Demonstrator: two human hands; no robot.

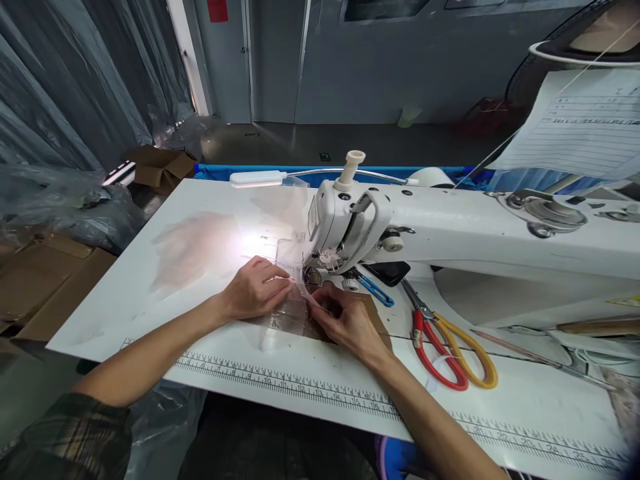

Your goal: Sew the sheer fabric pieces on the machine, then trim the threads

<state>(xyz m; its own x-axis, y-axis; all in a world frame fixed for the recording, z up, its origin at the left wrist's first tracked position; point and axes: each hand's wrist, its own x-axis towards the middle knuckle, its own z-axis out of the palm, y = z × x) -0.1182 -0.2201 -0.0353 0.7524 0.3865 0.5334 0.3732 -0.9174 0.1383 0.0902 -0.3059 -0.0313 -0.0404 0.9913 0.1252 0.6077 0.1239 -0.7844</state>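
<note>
Under the needle end of a white sewing machine (pixel 350 220) lies a clear, thin plastic sheet (pixel 285 320). Just left of the presser foot, my left hand (pixel 257 288) is closed, its fingertips together on the sheet's edge. My right hand (pixel 345 317) pinches a pale, see-through strip (pixel 306 291) close in front of the foot. The strip curves up toward the needle area. Exactly where the strip and sheet meet is hard to make out. A lamp lights the table left of the needle.
Red-and-yellow-handled scissors (pixel 450 347) lie right of my right hand. Near them are a blue thread snipper (pixel 375 288) and a black phone-like object (pixel 390 272). A printed ruler (pixel 280 380) runs along the front edge. Cardboard boxes (pixel 55 287) stand at the left; a paper sheet (pixel 575 127) hangs right.
</note>
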